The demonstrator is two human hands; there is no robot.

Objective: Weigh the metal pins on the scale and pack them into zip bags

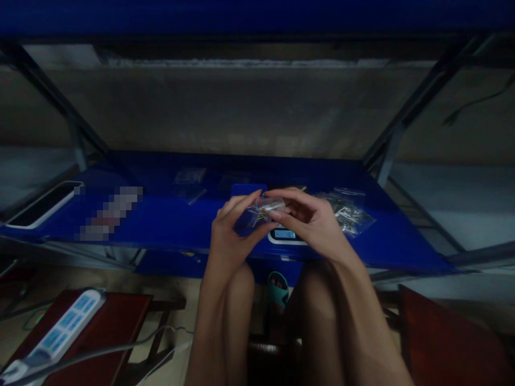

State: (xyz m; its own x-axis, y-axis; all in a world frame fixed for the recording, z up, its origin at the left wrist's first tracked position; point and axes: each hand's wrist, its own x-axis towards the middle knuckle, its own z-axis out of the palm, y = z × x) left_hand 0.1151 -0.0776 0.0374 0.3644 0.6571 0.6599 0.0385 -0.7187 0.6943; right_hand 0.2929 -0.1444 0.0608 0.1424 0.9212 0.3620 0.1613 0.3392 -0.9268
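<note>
Between my two hands, above the blue table (189, 217), is a small clear plastic bag (270, 206) with thin metal pieces in it. My left hand (235, 225) pinches the bag's left side between thumb and fingers. On the other side my right hand (308, 214) grips it, thumb in front. Just below and behind the hands a small white scale (281, 239) shows a lit display, partly covered by my right hand. Right of that hand lies a larger clear bag (349, 214) full of thin metal pieces.
Flat clear bags (189, 182) lie at the table's back left. A tablet-like object (44, 206) rests at the far left. A blue object (246, 190) sits behind my hands. Below left, a power strip (66, 327) lies on a wooden stool (120, 327).
</note>
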